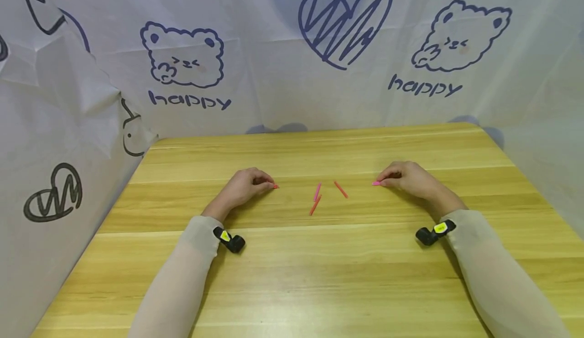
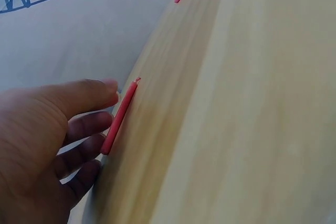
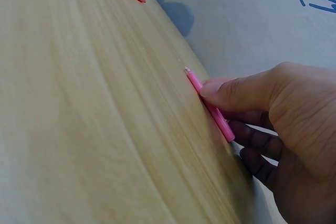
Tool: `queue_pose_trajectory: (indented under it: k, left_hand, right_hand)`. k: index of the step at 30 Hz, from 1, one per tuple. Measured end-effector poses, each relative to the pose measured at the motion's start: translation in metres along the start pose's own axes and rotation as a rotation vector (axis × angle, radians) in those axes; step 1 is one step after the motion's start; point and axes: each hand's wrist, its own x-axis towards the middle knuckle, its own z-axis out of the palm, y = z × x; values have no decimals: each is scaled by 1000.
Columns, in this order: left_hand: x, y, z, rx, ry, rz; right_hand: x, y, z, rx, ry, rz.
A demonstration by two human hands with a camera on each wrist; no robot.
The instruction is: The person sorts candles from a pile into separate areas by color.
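At the left of the tabletop, my left hand (image 1: 246,186) has its thumb and fingertips at a thin red candle (image 2: 122,116) with a short wick. The candle's lower part overlaps my curled fingers in the left wrist view. Toward the right, my right hand (image 1: 408,178) pinches a pink candle (image 3: 212,109) low over the wood, thumb across its side and fingers behind. Between both hands lie a pink candle (image 1: 317,192), an orange-red candle (image 1: 315,205) close below it, and another red candle (image 1: 340,189) slanting a little to the right.
The wooden table (image 1: 301,277) reaches back to a white cloth backdrop (image 1: 269,89) with drawn bears and hearts. Each sleeve cuff carries a small black camera, one on the left wrist (image 1: 229,239) and one on the right (image 1: 433,232).
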Motion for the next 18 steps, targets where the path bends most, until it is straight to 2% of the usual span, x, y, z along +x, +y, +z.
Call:
queue_pose_trajectory:
  k: [11, 18]
  left_hand:
    - [0, 15, 0, 30, 5, 16]
    - [-1, 34, 0, 31, 6, 72]
  right_hand:
    - [0, -1, 0, 19, -2, 15]
    - [2, 1, 1, 22, -1, 6]
